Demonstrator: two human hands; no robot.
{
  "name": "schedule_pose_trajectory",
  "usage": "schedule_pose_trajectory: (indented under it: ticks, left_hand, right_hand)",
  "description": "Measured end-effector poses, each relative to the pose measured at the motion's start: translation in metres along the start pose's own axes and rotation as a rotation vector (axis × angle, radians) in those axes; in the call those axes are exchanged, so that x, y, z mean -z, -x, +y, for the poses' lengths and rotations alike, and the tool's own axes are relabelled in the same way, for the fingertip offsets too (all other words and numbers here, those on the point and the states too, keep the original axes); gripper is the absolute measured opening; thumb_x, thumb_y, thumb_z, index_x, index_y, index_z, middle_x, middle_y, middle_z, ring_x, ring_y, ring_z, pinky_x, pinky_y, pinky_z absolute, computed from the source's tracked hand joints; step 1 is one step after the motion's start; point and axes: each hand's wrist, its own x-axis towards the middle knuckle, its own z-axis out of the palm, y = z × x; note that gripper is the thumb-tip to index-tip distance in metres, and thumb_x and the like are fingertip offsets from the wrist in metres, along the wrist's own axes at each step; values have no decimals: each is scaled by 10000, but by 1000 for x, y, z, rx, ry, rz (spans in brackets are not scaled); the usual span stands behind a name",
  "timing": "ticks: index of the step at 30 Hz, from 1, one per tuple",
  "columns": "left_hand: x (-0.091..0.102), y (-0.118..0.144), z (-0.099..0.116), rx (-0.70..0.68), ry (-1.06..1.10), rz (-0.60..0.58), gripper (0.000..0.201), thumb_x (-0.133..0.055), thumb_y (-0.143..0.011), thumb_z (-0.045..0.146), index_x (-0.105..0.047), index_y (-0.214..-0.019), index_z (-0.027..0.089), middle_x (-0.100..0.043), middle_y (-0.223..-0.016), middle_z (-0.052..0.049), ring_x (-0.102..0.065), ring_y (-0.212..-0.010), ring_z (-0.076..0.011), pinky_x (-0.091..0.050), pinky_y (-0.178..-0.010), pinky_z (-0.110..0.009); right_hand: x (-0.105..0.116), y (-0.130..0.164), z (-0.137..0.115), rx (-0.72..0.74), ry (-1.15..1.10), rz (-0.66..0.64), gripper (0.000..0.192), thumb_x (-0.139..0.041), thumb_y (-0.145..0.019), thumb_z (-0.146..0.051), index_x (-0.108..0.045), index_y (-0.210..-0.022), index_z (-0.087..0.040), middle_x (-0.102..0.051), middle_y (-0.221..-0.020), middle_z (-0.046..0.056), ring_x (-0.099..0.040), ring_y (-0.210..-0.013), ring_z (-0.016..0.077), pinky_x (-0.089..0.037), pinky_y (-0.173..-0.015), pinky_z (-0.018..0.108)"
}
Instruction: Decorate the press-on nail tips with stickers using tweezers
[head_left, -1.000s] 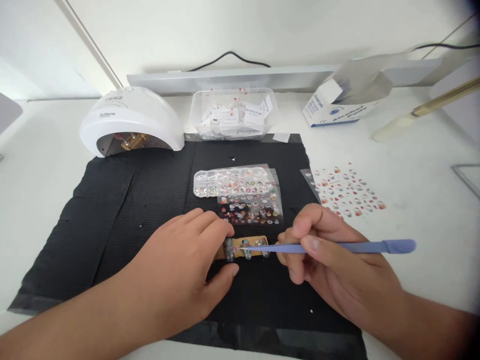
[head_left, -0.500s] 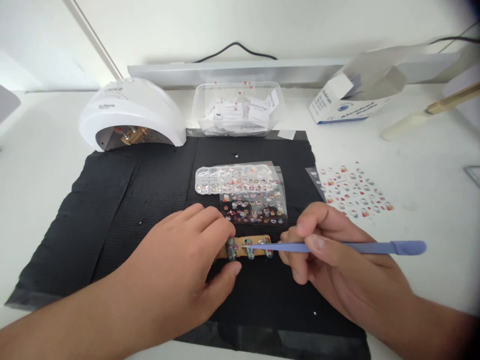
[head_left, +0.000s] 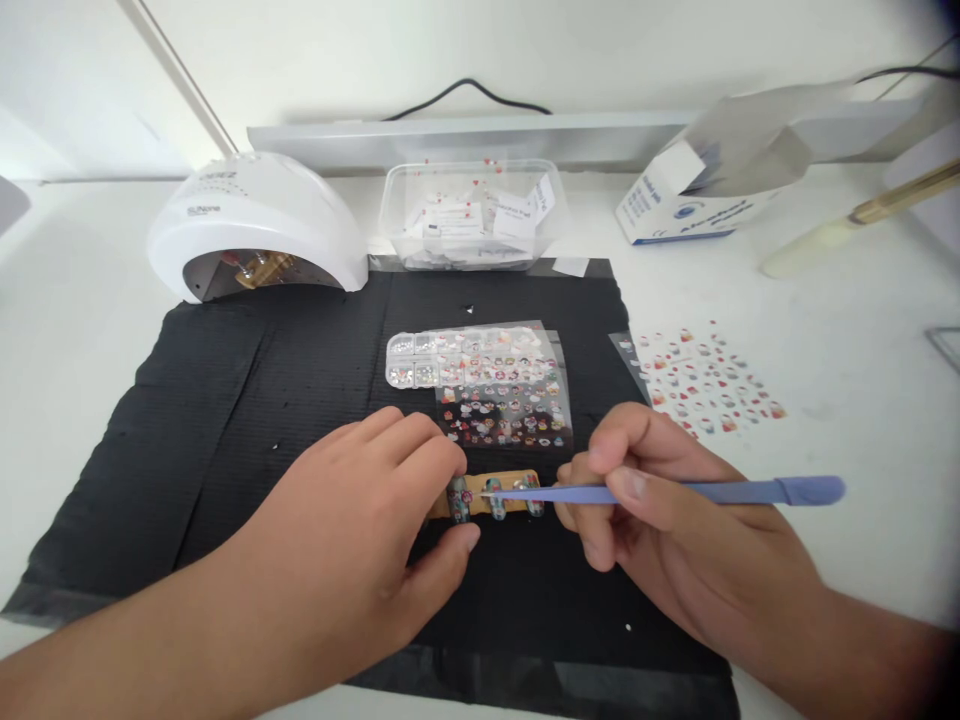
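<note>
Head view, looking down at a ribbed black mat (head_left: pixel 307 380) on a white table (head_left: pixel 832 440), with a yellow strip (head_left: pixel 478 482) lying crosswise toward the front and bearing three patterned nails (head_left: pixel 495 506) in a row. Curling the left hand (head_left: pixel 367 500) over the strip's left end, with the thumb set apart from the fingers, toward the front. Cannot tell a firm grip from a light touch there, with the contact hidden under the hand. Gripping a slim blue tool (head_left: pixel 577 494) in the right hand (head_left: pixel 697 545), pinched between thumb and bent fingers. Pointing the tool's thin metal tip leftward over the strip, beyond the right and middle nails and just beside the left one. Cannot tell touching from hovering at that tip. Showing behind the strip a clear case (head_left: pixel 412 360) with small compartments, overlapped on its right by see-through sticker sheets (head_left: pixel 510 410), and off to the right another sticker sheet (head_left: pixel 705 380), partly over the mat's edge. Showing at the back a white lamp (head_left: pixel 255 215) with an arched opening, a clear tub (head_left: pixel 409 250) of white packets (head_left: pixel 457 220) and an open white box (head_left: pixel 667 212), with a brush (head_left: pixel 855 222) at far right.
</note>
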Motion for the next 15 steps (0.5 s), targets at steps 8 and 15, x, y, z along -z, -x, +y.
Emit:
schedule_pose_trajectory:
  ticks: [8, 15]
  left_hand:
    - [-1, 2, 0, -7, 4, 12, 58, -539, -879, 241, -581, -876, 200, -599, -883, -36, -526, -811, -223, -430, -673, -379]
    - [-1, 2, -1, -7, -4, 8, 75, -530, -884, 247, -586, -892, 199, -603, -894, -42, -527, -817, -228, -430, -676, -384]
  right_hand:
    - [2, 2, 1, 5, -2, 3, 139, -652, -881, -390, -613, -814, -274, -623, -490, -29, -495, -514, 147, -350, -541, 298]
    - [0, 1, 1, 5, 7, 12, 129, -651, -869, -375, -611, -813, -266, -621, -494, -30, -503, -500, 143, -356, -529, 287]
